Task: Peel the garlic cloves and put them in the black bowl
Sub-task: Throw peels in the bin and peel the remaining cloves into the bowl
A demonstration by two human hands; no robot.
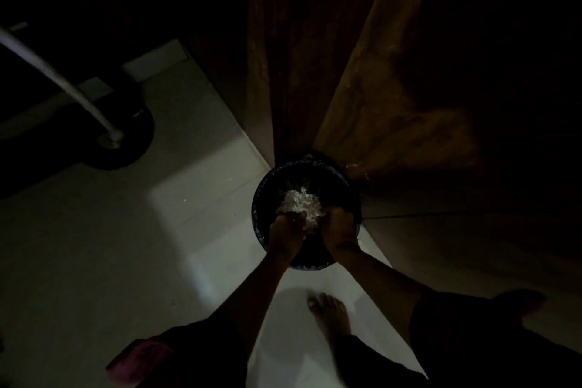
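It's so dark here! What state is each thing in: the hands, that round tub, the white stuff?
dark round tub, upright on the pale floor, open-topped.
white scraps, bunched in a clump over the tub.
left hand, gripping the scraps.
right hand, gripping the scraps too.
bare foot, flat on the floor.

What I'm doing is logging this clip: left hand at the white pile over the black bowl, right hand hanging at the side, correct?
No. In the head view the right hand is not at the side: it too is at the white pile over the black bowl, beside the left hand.
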